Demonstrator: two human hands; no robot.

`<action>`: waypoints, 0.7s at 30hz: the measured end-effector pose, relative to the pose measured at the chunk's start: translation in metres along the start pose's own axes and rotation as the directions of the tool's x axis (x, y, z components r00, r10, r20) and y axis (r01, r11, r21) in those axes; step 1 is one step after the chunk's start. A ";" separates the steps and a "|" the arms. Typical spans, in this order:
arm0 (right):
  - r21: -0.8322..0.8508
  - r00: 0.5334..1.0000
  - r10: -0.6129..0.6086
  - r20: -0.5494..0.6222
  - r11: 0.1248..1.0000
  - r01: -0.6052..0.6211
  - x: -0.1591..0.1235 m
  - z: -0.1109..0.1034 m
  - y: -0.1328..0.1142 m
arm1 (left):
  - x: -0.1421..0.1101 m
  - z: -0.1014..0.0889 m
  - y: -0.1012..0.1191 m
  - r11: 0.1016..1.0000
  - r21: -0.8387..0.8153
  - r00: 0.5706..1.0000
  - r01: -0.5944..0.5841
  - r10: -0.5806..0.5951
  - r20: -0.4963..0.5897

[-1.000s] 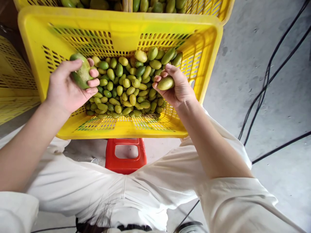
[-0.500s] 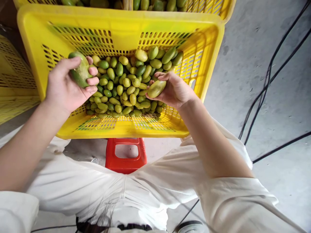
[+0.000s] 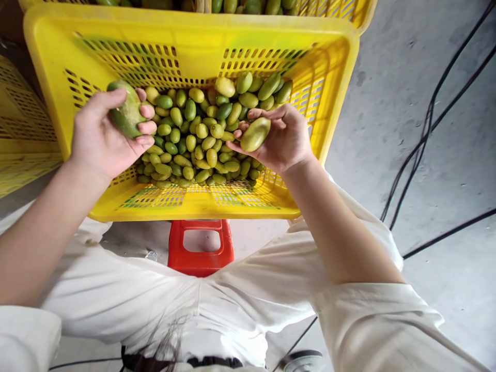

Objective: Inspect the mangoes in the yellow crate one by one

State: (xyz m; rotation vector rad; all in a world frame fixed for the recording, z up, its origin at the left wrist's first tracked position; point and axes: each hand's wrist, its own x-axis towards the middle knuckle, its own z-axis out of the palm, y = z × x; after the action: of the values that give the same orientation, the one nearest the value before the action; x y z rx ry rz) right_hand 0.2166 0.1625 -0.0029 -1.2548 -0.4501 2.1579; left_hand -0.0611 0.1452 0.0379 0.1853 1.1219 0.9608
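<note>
My left hand (image 3: pixel 104 129) is closed around a large, mottled green oval fruit (image 3: pixel 126 113), thumb along its upper side and fingertips curled over its right side. It is above the left part of a yellow plastic crate (image 3: pixel 201 36). Over the crate's right part, my right hand (image 3: pixel 284 139) cradles a smooth yellow-green oval fruit (image 3: pixel 256 135) in its bent fingers, palm turned up. Between and below the hands lies a heap of smaller green and yellowish oval fruits (image 3: pixel 201 131). Some larger ones (image 3: pixel 268 87) sit at the heap's far right, partly behind my right hand.
Beyond the far rim stands another yellow crate (image 3: pixel 329 10) with more green fruit. A further yellow crate (image 3: pixel 23 113) is at the left. Below the near rim is a red plastic stool (image 3: pixel 201 263), between my legs. Black cables (image 3: pixel 428 119) run across the grey floor at the right.
My right hand has turned its fruit and shifted slightly right, so the palm faces up more and more of the fruit shows. My left hand keeps its fruit nearly in place.
</note>
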 end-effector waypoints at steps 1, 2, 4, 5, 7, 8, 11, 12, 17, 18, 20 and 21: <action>-0.017 1.000 -0.012 0.010 1.000 0.013 0.000 0.001 0.001 | 0.000 0.000 0.000 1.000 0.002 1.000 0.000 0.000 -0.001; -0.032 0.999 -0.035 0.022 0.999 0.035 0.000 0.002 0.002 | 0.000 0.001 0.000 1.000 0.003 1.000 0.002 -0.002 -0.004; -0.046 0.995 -0.090 0.052 0.995 0.092 0.000 0.002 0.004 | 0.000 0.001 0.000 1.000 0.003 1.000 0.005 -0.005 -0.012; -0.044 0.991 -0.113 0.067 0.992 0.116 0.000 0.002 0.005 | 0.000 0.001 0.000 1.000 0.004 1.000 0.005 -0.005 -0.015; -0.022 0.987 -0.141 0.073 0.989 0.143 0.001 0.000 0.007 | 0.000 0.001 0.000 1.000 0.007 1.000 0.004 -0.004 -0.021; -0.007 0.987 -0.145 0.065 0.989 0.146 0.002 -0.002 0.007 | 0.000 0.001 0.000 1.000 0.009 1.000 0.003 -0.003 -0.021; 0.027 0.992 -0.123 0.021 0.992 0.122 0.004 -0.004 0.005 | 0.000 0.000 0.000 1.000 0.007 1.000 0.002 -0.002 -0.019; 0.038 0.995 -0.101 0.009 0.994 0.101 0.004 -0.004 0.004 | 0.000 0.000 0.000 1.000 0.005 1.000 0.002 -0.002 -0.018; 0.134 1.000 -0.020 0.007 0.991 0.019 0.001 0.002 -0.001 | -0.001 0.001 0.000 1.000 -0.003 1.000 0.008 -0.008 -0.016; 0.137 1.000 -0.019 0.011 0.990 0.017 0.000 0.004 -0.001 | -0.001 0.002 0.000 1.000 -0.003 1.000 0.010 -0.010 -0.016; 0.133 0.999 -0.036 0.009 0.991 0.035 -0.002 0.006 0.000 | -0.001 0.002 0.001 1.000 -0.001 1.000 0.013 -0.013 -0.018; 0.129 0.998 -0.060 0.003 0.990 0.059 -0.002 0.007 0.002 | -0.001 0.002 0.001 1.000 0.000 1.000 0.013 -0.013 -0.023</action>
State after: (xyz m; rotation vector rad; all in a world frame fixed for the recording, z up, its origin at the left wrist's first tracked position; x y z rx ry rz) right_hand 0.2110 0.1599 0.0011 -1.1491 -0.3411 2.1065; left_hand -0.0600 0.1455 0.0398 0.1680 1.1428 0.9534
